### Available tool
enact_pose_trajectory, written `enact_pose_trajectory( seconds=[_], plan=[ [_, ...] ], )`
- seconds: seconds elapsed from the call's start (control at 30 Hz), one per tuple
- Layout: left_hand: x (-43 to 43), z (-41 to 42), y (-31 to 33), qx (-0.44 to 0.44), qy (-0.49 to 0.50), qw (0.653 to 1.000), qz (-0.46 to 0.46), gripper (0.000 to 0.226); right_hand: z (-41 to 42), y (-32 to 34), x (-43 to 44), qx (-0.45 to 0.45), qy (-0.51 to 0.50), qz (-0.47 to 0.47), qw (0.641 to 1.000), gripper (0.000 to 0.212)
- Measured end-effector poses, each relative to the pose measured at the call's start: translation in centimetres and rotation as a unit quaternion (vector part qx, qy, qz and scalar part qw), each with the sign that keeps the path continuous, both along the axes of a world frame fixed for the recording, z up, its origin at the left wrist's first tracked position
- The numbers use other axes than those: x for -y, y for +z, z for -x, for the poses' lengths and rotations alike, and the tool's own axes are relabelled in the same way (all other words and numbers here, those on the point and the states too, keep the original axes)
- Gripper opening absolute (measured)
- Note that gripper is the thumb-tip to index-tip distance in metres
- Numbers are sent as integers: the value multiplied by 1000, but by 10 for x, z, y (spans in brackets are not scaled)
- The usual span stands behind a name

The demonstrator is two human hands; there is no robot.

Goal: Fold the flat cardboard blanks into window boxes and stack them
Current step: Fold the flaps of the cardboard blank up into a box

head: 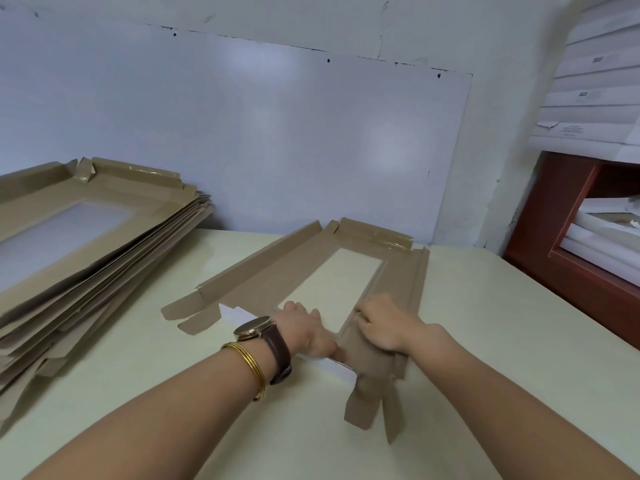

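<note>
On the table (485,341), the stack of flat blanks (86,237) sits at your left, probably for easy reach. The brown blank (263,282) you're folding lies mid-table, its window (332,278) clear and its side flaps half-raised. Your left hand (304,332) presses flat on its near edge, likely pinning it, while your right hand (379,329) grips the near right panel with curled fingers.

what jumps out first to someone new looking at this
Both hands at the centre: the left hand presses and the right hand grips the near end of a flat brown cardboard blank with a rectangular window on the pale table. A slanting stack of similar brown blanks sits at the left.
</note>
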State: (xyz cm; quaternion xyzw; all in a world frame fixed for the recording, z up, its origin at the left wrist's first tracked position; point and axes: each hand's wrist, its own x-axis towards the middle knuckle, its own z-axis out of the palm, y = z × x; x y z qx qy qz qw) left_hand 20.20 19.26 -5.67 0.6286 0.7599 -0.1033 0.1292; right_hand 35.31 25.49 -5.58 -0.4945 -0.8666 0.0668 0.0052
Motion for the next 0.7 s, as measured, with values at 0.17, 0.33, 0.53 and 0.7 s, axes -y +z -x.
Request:
enact_pose_trajectory(
  seconds=[0.17, 0.33, 0.53, 0.7],
  plan=[
    [-4, 19, 1, 35, -42, 998, 30, 108, -11, -12, -22, 79, 13, 20, 997, 53],
    [-8, 34, 8, 3, -92, 994, 52, 108, -20, -6, -33, 67, -14, 78, 995, 59],
    [-9, 44, 19, 35, -108, 989, 91, 105, -24, -1, -40, 96, -22, 67, 993, 68],
    [-7, 52, 29, 35, -140, 983, 117, 101, -34, 6, -38, 93, -20, 103, 990, 90]
  ],
)
